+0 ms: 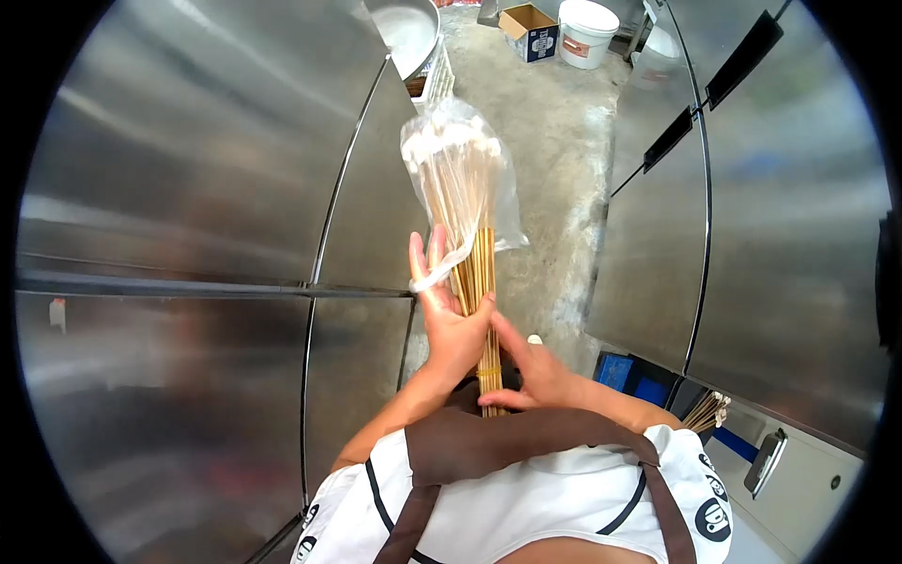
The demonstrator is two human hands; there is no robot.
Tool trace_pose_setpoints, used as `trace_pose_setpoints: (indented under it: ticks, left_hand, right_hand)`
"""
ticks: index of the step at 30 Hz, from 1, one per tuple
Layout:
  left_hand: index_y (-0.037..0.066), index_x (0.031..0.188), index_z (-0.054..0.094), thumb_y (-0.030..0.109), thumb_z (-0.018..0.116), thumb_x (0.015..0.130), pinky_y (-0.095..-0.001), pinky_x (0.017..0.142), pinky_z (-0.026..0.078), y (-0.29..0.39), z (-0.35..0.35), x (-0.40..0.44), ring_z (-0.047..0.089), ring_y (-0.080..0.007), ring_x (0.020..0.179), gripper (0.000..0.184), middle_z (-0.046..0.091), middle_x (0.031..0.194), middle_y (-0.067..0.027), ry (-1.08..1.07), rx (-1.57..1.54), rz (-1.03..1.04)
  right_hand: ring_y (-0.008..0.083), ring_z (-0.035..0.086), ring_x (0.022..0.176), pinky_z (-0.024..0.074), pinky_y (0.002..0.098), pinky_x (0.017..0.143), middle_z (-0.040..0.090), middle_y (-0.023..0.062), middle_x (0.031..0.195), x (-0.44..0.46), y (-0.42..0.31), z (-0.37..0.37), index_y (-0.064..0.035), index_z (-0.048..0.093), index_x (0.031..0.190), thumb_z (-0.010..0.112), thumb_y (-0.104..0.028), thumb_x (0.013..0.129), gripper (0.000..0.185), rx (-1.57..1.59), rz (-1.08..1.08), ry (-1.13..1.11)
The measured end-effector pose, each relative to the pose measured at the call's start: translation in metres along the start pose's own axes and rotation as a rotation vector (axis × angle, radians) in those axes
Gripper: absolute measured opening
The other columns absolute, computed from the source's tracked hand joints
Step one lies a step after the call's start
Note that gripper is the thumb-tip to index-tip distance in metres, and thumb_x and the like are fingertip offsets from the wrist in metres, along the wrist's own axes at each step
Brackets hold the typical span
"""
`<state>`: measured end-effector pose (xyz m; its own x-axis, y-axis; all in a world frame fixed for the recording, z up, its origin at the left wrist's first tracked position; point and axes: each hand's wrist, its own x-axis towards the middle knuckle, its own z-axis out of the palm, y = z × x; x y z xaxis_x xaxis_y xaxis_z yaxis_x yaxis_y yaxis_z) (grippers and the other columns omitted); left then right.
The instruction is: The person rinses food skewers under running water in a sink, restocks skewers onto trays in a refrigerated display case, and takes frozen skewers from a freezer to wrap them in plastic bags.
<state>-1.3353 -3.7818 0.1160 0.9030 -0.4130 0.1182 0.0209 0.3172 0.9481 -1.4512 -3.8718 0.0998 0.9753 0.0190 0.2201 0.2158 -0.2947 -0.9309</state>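
A bundle of thin wooden skewers (485,273) points away from my body, its far ends tipped with white pieces. A clear plastic bag (503,183) covers those tips and the upper part of the sticks. My left hand (456,329) grips the middle of the bundle, thumb across it, with two fingers stretched up beside the bag's twisted edge. Lower down, near a yellowish band (489,373) around the sticks, my right hand (537,371) holds the bundle between thumb and fingers. The bottom ends are close to my brown apron (526,437).
Steel cabinets stand on the left (207,169) and right (789,216) of a concrete floor (545,141). Ahead are an open cardboard box (529,33) and a white bucket (587,36). More white-tipped skewers (705,414) lie at lower right, near a blue object (615,369).
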Motion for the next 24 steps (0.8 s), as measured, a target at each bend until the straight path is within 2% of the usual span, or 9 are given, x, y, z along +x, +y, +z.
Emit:
trace_pose_setpoints:
  ticks: [2, 5, 7, 11, 13, 17, 21, 22, 24]
  left_hand:
    - [0.015, 0.143, -0.006, -0.021, 0.049, 0.067, -0.0340, 0.098, 0.037, 0.007, 0.005, 0.002, 0.026, -0.0255, 0.132, 0.100, 0.008, 0.149, -0.0125, -0.012, -0.028, 0.000]
    - [0.013, 0.143, -0.005, -0.020, 0.049, 0.067, -0.0357, 0.102, 0.032, 0.009, 0.009, -0.001, 0.025, -0.0259, 0.132, 0.099, 0.006, 0.149, -0.0126, -0.057, -0.023, 0.053]
    - [0.013, 0.143, -0.005, -0.020, 0.049, 0.067, -0.0358, 0.102, 0.032, 0.008, 0.011, -0.003, 0.024, -0.0258, 0.133, 0.098, 0.006, 0.149, -0.0126, -0.066, -0.037, 0.048]
    - [0.012, 0.143, -0.004, -0.019, 0.050, 0.068, -0.0356, 0.103, 0.031, 0.005, 0.013, -0.008, 0.022, -0.0255, 0.134, 0.097, 0.005, 0.149, -0.0128, -0.080, -0.042, 0.032]
    - [0.012, 0.143, -0.004, -0.019, 0.050, 0.068, -0.0356, 0.103, 0.031, 0.006, 0.012, -0.009, 0.021, -0.0255, 0.134, 0.097, 0.005, 0.149, -0.0130, -0.070, -0.039, 0.044]
    - [0.012, 0.143, -0.004, -0.019, 0.047, 0.068, -0.0353, 0.103, 0.031, 0.009, -0.002, -0.007, 0.023, -0.0257, 0.133, 0.095, 0.005, 0.149, -0.0137, -0.012, 0.015, 0.087]
    - [0.012, 0.143, -0.003, -0.019, 0.045, 0.069, -0.0341, 0.103, 0.030, 0.007, -0.009, -0.014, 0.025, -0.0246, 0.132, 0.093, 0.012, 0.148, -0.0144, 0.022, 0.064, 0.051]
    - [0.012, 0.143, -0.003, -0.019, 0.045, 0.069, -0.0338, 0.103, 0.030, 0.003, -0.012, -0.015, 0.025, -0.0241, 0.132, 0.093, 0.014, 0.147, -0.0144, -0.009, 0.084, 0.026]
    - [0.010, 0.143, 0.000, -0.017, 0.045, 0.070, -0.0323, 0.102, 0.030, 0.001, -0.011, -0.014, 0.026, -0.0242, 0.132, 0.090, 0.018, 0.145, -0.0142, -0.016, 0.110, 0.069]
  right_hand:
    - [0.0260, 0.058, 0.099, 0.0480, 0.0379, 0.082, 0.047, 0.0245, 0.124, -0.013, 0.027, -0.016, -0.0010, 0.018, 0.140, 0.065, -0.012, 0.081, 0.076, 0.232, 0.144, -0.042]
    - [0.0234, 0.050, 0.110, 0.0425, 0.0368, 0.091, 0.047, 0.0170, 0.123, 0.000, 0.092, -0.013, -0.0035, 0.027, 0.137, 0.064, -0.011, 0.081, 0.067, 0.355, 0.373, 0.740]
    - [0.0224, 0.044, 0.116, 0.0404, 0.0361, 0.092, 0.046, 0.0144, 0.121, 0.022, 0.125, -0.013, -0.0032, 0.029, 0.135, 0.066, -0.014, 0.079, 0.068, 0.515, 0.597, 0.881]
    - [0.0219, 0.052, 0.105, 0.0441, 0.0313, 0.083, 0.052, 0.0114, 0.113, 0.071, 0.150, -0.019, -0.0021, 0.033, 0.132, 0.067, -0.018, 0.078, 0.065, 0.753, 0.606, 0.856]
    - [0.0154, 0.057, 0.087, 0.0451, 0.0255, 0.071, 0.058, 0.0075, 0.102, 0.069, 0.200, -0.030, -0.0020, 0.041, 0.126, 0.066, -0.016, 0.080, 0.054, 0.961, 0.478, 0.863]
    - [0.0047, 0.048, 0.065, 0.0405, 0.0217, 0.055, 0.056, -0.0033, 0.077, 0.025, 0.157, -0.063, -0.0028, 0.055, 0.110, 0.061, -0.016, 0.085, 0.029, 0.241, 0.553, 0.880]
    - [0.0017, 0.043, 0.062, 0.0358, 0.0175, 0.056, 0.050, -0.0074, 0.069, -0.006, 0.094, -0.089, -0.0027, 0.063, 0.098, 0.062, -0.009, 0.084, 0.016, 0.118, 0.423, 0.792]
    - [0.0038, 0.045, 0.067, 0.0374, 0.0180, 0.062, 0.053, -0.0032, 0.076, -0.006, 0.073, -0.097, -0.0020, 0.062, 0.096, 0.059, -0.006, 0.085, 0.012, 0.141, 0.389, 0.759]
    - [0.0093, 0.051, 0.077, 0.0401, 0.0205, 0.068, 0.056, 0.0045, 0.086, 0.009, 0.029, -0.110, -0.0016, 0.061, 0.092, 0.057, -0.001, 0.085, 0.008, -0.046, -0.007, 0.745]
